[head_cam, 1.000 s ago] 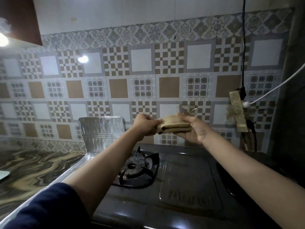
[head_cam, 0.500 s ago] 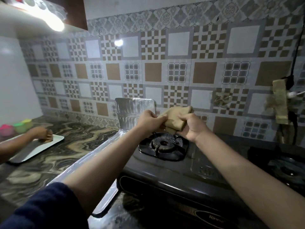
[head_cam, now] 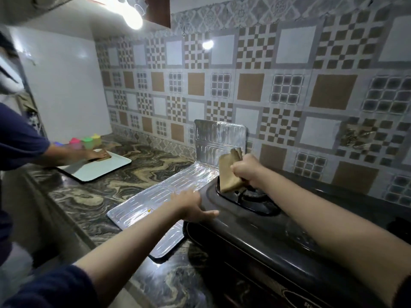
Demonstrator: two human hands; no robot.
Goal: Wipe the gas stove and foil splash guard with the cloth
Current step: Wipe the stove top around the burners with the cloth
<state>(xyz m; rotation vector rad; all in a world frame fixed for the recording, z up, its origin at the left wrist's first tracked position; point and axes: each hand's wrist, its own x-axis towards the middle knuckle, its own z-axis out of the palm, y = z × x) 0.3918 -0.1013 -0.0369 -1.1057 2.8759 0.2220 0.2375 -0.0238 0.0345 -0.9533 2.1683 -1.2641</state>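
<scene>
Apparently wiping has barely begun: right hand (head_cam: 245,168) grips the cloth (head_cam: 229,174) over the gas stove (head_cam: 255,223); left hand (head_cam: 192,206), spread, braces its edge; foil splash guard (head_cam: 219,138) remains.

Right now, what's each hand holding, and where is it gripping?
The right hand grips the folded brown cloth by its right edge. The left hand holds nothing; it rests flat on the stove edge.

I'm seeing the foil splash guard (head_cam: 178,190) lying on the bench (head_cam: 124,183) left of the stove (head_cam: 255,230), with the tray (head_cam: 97,168) sitting farther left.
</scene>
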